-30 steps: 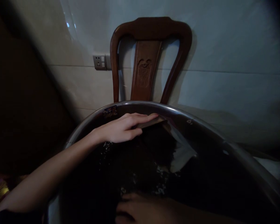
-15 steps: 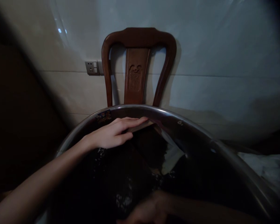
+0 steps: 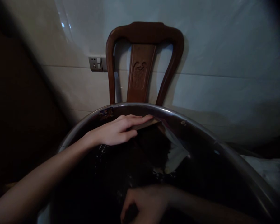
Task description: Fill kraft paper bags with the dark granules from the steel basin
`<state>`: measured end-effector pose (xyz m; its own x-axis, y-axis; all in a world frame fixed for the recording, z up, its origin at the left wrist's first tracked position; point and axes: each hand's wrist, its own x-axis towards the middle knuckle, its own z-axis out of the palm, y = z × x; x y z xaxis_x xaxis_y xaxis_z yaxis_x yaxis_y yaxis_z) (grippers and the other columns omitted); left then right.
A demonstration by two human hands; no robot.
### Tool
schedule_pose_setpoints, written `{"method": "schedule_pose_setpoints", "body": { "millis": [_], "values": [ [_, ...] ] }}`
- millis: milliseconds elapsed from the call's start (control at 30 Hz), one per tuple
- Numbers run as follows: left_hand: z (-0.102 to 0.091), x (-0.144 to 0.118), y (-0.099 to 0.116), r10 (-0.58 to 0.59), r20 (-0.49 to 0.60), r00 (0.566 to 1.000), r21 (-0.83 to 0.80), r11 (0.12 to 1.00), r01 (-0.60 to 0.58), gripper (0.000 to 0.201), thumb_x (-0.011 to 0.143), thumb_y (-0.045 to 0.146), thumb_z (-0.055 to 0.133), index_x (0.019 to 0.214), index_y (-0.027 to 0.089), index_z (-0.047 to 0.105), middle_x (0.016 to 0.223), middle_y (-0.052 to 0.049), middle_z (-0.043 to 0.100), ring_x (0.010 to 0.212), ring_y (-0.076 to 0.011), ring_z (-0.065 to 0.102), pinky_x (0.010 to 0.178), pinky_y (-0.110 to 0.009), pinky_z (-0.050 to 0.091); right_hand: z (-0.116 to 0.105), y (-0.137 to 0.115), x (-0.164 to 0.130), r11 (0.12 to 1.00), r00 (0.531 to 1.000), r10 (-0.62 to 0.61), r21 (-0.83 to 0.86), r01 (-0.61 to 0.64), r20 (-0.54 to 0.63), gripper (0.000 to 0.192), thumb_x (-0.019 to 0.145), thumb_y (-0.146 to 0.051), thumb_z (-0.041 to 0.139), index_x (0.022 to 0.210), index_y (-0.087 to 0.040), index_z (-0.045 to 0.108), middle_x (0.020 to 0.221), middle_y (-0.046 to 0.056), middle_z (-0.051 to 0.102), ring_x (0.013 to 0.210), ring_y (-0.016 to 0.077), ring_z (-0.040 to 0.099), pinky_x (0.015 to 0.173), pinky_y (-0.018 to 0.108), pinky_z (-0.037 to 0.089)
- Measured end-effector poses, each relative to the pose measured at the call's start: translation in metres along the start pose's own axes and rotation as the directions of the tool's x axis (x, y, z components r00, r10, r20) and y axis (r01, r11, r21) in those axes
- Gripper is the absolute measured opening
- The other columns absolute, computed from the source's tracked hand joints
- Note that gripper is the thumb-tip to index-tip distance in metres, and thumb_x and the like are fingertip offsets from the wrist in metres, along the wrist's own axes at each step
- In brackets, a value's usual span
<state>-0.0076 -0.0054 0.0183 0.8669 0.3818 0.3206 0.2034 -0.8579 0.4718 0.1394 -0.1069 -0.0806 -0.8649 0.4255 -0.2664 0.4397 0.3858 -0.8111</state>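
Inside basin (image 3: 200, 130): left hand (image 3: 116, 130) flat on board (image 3: 146, 123); right hand (image 3: 144, 203) perhaps gripping cloth.

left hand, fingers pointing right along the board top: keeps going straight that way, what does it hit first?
Probably the far inner wall of the metal basin. The left hand lies flat on the wooden board, fingers aimed right and slightly away; depth is unclear in this dim light.
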Motion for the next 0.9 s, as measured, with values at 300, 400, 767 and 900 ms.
{"method": "schedule_pose_setpoints", "body": {
  "millis": [300, 400, 767, 900],
  "values": [
    [-0.001, -0.001, 0.000, -0.016, -0.003, 1.000, -0.006, 1.000, 0.016, 0.057, 0.084, 0.011, 0.041, 0.139, 0.015, 0.031, 0.143, -0.007, 0.036, 0.131, -0.0179, 0.035, 0.112, -0.038, 0.027, -0.071, -0.056, -0.060, 0.971, 0.896, 0.182, 0.217, -0.099, -0.405, 0.028, 0.070, -0.045, 0.067, 0.083, -0.021, 0.066, 0.068, -0.004, 0.066, 0.061, 0.0114, 0.062, 0.057, 0.020, 0.049],
    [-0.004, -0.002, -0.003, 0.025, -0.035, 0.999, 0.000, 1.000, -0.025, 0.057, 0.084, 0.010, 0.041, 0.139, 0.019, 0.032, 0.143, -0.004, 0.035, 0.131, -0.0174, 0.035, 0.112, -0.038, 0.027, -0.091, -0.049, -0.060, 0.999, 0.734, 0.016, -0.018, -0.038, -0.679, 0.027, 0.084, -0.045, 0.053, 0.088, -0.021, 0.066, 0.082, 0.001, 0.067, 0.075, 0.0140, 0.064, 0.071, 0.027, 0.052],
    [-0.011, -0.006, -0.008, -0.126, -0.422, 0.898, 0.083, 0.981, 0.177, 0.037, 0.082, 0.012, 0.043, 0.114, 0.017, 0.060, 0.116, -0.004, 0.063, 0.107, -0.0179, 0.058, 0.096, -0.036, 0.045, -0.133, -0.051, -0.083, 0.815, 0.751, -0.194, -0.530, -0.235, -0.631, 0.041, 0.084, -0.052, 0.050, 0.114, -0.026, 0.060, 0.118, 0.003, 0.060, 0.110, 0.0210, 0.055, 0.097, 0.039, 0.043],
    [-0.013, -0.007, -0.009, -0.160, -0.427, 0.890, 0.100, 0.970, 0.222, 0.029, 0.082, 0.015, 0.044, 0.099, 0.015, 0.067, 0.105, -0.005, 0.067, 0.097, -0.0170, 0.062, 0.090, -0.033, 0.047, -0.125, -0.036, -0.099, 0.595, 0.817, -0.230, -0.741, -0.312, -0.529, 0.030, 0.077, -0.035, 0.063, 0.101, -0.018, 0.064, 0.122, 0.009, 0.057, 0.110, 0.0238, 0.054, 0.094, 0.038, 0.045]
  ]
}}
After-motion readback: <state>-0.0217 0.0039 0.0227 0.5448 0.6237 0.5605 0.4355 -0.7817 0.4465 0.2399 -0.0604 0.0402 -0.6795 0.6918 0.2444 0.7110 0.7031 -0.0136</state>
